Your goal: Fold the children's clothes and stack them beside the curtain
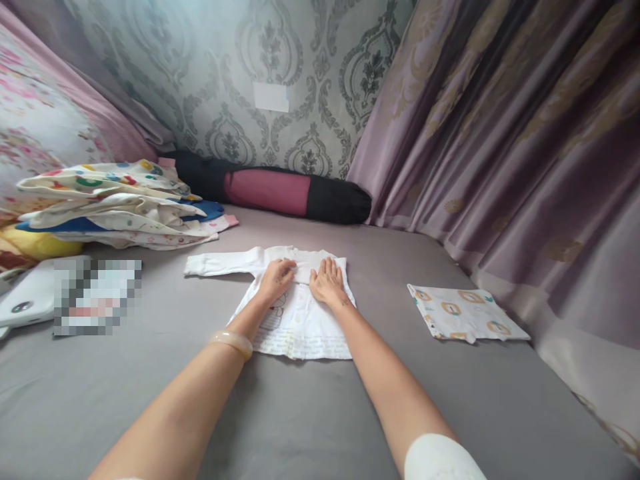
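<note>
A small white long-sleeved shirt (300,327) lies spread on the grey bed sheet, with printed lettering near its hem and a line drawing on its left part. One sleeve (220,263) stretches out to the left; the other is folded across the chest. My left hand (277,279) rests on the upper left of the shirt, fingers slightly bent and apart, holding nothing visible. Flat on the folded sleeve, at the upper right, is my right hand (327,281) with its fingers stretched out.
A folded white garment with orange prints (465,315) lies to the right. At the left are a pile of clothes (125,207), a white device (35,290) and a blurred-out flat item (97,298). A black and maroon long bag (270,191) lies along the wall, beside purple curtains (490,133).
</note>
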Action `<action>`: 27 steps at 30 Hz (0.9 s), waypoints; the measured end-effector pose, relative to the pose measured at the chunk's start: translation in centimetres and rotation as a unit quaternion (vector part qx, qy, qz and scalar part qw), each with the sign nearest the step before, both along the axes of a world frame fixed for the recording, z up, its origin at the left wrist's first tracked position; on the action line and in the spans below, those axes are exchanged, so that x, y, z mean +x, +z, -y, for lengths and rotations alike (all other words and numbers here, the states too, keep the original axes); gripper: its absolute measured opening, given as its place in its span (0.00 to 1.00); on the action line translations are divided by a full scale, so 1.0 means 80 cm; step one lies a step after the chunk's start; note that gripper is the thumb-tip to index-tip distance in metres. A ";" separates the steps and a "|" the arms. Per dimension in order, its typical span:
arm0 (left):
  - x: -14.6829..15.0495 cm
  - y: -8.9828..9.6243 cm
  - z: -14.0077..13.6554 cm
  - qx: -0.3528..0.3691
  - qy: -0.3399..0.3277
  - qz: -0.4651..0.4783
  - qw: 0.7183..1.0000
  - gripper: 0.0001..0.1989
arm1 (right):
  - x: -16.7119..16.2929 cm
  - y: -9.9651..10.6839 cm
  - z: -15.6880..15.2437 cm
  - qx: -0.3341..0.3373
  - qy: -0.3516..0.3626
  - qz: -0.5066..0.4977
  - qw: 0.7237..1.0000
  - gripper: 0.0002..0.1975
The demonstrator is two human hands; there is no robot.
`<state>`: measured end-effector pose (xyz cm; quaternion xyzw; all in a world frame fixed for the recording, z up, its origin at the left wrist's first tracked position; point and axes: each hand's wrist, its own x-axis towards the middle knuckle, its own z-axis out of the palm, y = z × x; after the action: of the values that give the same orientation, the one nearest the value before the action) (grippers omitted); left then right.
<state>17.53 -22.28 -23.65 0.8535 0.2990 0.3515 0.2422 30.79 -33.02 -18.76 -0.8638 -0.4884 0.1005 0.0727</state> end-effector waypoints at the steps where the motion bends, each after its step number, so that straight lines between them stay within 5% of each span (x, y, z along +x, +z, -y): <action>1: 0.000 0.000 0.000 -0.002 0.001 -0.002 1.000 0.14 | 0.004 0.000 0.000 -0.005 -0.007 0.002 1.000 0.33; 7: 0.001 0.005 0.002 -0.005 0.006 -0.015 1.000 0.15 | 0.023 -0.003 -0.007 -0.005 -0.038 -0.013 0.999 0.33; 11: 0.003 0.006 0.003 -0.009 0.019 -0.025 0.999 0.15 | 0.045 0.003 -0.010 0.060 -0.058 -0.037 0.996 0.24; 18: 0.007 0.004 0.003 -0.014 0.030 -0.016 0.999 0.17 | 0.088 0.022 -0.007 0.089 -0.207 -0.024 0.974 0.22; 27: 0.008 -0.011 -0.004 0.010 0.018 -0.003 1.000 0.18 | 0.069 0.008 -0.023 0.102 -0.258 -0.011 0.961 0.17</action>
<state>18.16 -21.99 -24.51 0.8515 0.3117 0.3558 0.2262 36.29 -31.15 -18.15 -0.9473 -0.2558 0.0371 0.1893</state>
